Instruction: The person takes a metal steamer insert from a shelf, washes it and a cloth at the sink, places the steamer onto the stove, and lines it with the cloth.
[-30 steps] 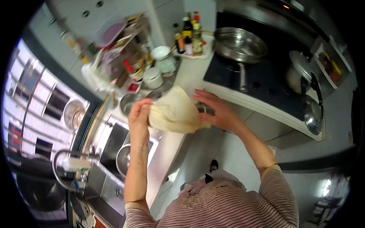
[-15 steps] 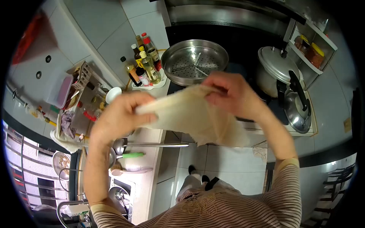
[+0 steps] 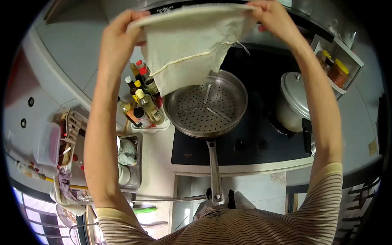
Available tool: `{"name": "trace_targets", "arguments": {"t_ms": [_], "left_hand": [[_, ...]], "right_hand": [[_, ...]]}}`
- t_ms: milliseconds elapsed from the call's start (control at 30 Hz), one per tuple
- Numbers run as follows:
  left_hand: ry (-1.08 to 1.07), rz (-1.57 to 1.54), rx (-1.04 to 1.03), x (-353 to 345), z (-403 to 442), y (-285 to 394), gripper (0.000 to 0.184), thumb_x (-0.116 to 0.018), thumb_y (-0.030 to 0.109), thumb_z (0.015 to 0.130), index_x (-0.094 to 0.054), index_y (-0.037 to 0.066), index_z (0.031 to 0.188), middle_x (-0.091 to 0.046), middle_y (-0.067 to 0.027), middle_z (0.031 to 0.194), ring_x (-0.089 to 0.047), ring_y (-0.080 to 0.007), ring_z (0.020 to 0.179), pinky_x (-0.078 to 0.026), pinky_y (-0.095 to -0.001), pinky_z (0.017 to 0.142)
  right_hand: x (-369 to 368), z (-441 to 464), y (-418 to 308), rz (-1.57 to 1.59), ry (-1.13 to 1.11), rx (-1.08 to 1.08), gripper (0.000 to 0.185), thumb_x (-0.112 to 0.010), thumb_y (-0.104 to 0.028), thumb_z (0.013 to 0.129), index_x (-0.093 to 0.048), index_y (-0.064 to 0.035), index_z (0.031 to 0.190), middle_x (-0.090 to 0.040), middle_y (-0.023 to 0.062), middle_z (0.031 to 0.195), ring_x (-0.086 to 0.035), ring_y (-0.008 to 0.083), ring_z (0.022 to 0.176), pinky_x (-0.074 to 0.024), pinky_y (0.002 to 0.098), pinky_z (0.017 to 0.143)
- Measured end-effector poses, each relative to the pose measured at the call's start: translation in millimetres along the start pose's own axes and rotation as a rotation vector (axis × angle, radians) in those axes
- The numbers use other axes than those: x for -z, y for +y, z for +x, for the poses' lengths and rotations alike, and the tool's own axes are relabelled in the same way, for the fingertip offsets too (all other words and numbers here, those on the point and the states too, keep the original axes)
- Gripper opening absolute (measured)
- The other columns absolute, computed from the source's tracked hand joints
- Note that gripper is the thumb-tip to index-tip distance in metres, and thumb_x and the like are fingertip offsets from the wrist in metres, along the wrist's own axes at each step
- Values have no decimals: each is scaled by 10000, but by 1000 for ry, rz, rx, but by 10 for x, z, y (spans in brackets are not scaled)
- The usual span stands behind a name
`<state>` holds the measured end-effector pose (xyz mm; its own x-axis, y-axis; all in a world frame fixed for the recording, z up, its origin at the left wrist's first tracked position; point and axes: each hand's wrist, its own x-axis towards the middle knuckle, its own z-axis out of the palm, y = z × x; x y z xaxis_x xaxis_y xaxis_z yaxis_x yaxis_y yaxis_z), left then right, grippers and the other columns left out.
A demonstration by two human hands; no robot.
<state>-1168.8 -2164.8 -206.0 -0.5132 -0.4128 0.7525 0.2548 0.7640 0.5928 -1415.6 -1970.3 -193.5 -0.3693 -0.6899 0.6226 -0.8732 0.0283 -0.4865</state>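
Note:
A cream cloth hangs spread out between my two hands, high over the stove. My left hand is closed on its upper left corner, and my right hand pinches the upper right one. The cloth's lower edge droops in front of the back left rim of a metal steamer pan; I cannot tell whether they touch. Holes dot the pan's bottom, where a three-armed mark or rack shows. Its long handle points toward my body.
Sauce bottles stand on a white tray left of the pan. A lidded pressure cooker sits at the right of the black cooktop. Spice jars are on a right-hand shelf. A metal tray holds cups and a teapot.
Both hands have risen and moved away from my body, carrying the cloth up. The cloth now hangs more openly, and the view has tilted toward the stove.

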Motion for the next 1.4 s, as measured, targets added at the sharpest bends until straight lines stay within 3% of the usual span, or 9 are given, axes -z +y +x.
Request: {"name": "trace_targets", "arguments": {"t_ms": [167,233,533,633,733,900,1033,1200,1400], "left_hand": [[-548,379,3,-229,-1125,-994,378,-472,-166,673,-638,54,933,-632,-112,959,-600,-242,939,-471,-312,846],[-786,415,207,-429,-1575,-1409,404,-468,-165,653,-647,65,932,-628,-89,1019,-580,-262,991,-461,-352,875],[-1373,596,684,-1021,-1341,-1468,370,-596,355,737,-649,71,966,-654,-136,849,-625,-252,816,-478,-319,739],[-1220,499,912,-1103,-1193,-1548,362,-641,344,714,-652,75,956,-655,-136,844,-627,-247,818,-477,-330,750],[-915,771,516,-1151,-1250,-1785,299,-666,300,706,-666,69,897,-659,-132,865,-629,-233,842,-471,-331,766],[-1270,962,536,-1364,-1449,-1779,1038,-790,381,511,-254,214,1385,-285,-136,1413,-362,-296,1254,-382,-356,971],[-1184,928,453,-1268,-1520,-1578,836,-743,373,606,-361,197,1328,-343,-110,1383,-398,-305,1221,-381,-355,968],[-1160,414,455,-1384,-1628,-1466,401,-626,329,768,-594,123,1111,-537,-104,1194,-508,-291,1083,-423,-355,883],[-1384,193,686,-1562,-1704,-1326,277,-559,294,822,-648,112,1012,-612,-97,1002,-548,-285,977,-424,-355,835]], "right_hand": [[-880,-949,830,-117,-300,289,163,-513,-57,768,-641,-42,869,-617,175,823,-599,327,751,-491,380,706],[-1173,-1274,960,-238,-771,-55,211,-506,3,721,-638,-42,878,-621,163,902,-602,318,861,-480,404,774],[-1616,-1093,1020,-352,-1452,10,345,-503,-354,820,-656,-48,775,-619,121,690,-587,257,665,-441,393,618],[-1590,-968,998,-280,-1448,67,402,-485,-403,833,-657,-41,798,-632,108,700,-598,256,677,-457,402,638],[-1833,-767,1255,-149,-1267,-110,399,-542,-407,798,-633,-40,927,-642,119,873,-605,253,817,-470,379,722],[-2399,-909,1728,-236,-697,97,592,-648,-423,706,-510,-48,1142,-544,130,1161,-514,283,1072,-385,397,913],[-2214,-684,1497,-411,-1087,-114,671,-670,-448,674,-479,-66,1191,-524,118,1198,-472,288,1141,-336,424,965],[-2317,-625,1563,-467,-989,-164,605,-659,-444,694,-527,-78,1157,-525,129,1194,-448,282,1165,-334,433,967],[-2348,-673,1666,-674,-973,-35,501,-618,-379,752,-562,-24,1102,-528,157,1175,-457,310,1143,-351,424,964]]}}
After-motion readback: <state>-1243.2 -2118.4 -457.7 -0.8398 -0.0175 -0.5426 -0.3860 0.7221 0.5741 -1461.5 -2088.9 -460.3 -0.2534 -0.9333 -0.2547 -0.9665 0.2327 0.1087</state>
